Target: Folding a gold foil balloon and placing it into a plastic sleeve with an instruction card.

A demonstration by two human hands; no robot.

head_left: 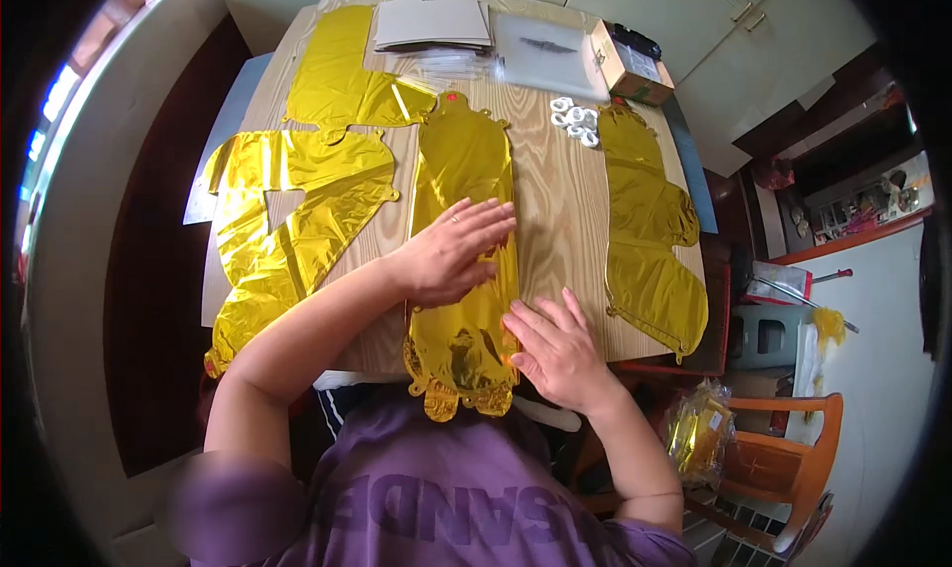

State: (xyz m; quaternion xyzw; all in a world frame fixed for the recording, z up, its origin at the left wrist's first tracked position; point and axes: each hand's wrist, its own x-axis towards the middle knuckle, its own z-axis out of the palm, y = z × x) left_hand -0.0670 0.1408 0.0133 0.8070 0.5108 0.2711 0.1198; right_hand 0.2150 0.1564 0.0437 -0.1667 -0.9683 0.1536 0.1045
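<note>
While holding loosely spread fingers (pixel 494 213) over one long gold foil (pixel 463 155), seems midway through smoothing, with wrinkles left around them and other foils (pixel 650 200) laid out to both sides.

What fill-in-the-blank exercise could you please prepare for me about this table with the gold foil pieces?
1. The right hand is at the ____ edge of the middle gold foil piece.
2. The left hand lies ____ from the shirt than the right hand.
3. The shirt is ____ in colour.
4. The small rings beside the box are ____ in colour.

Missing words: right; farther; purple; white.
</note>
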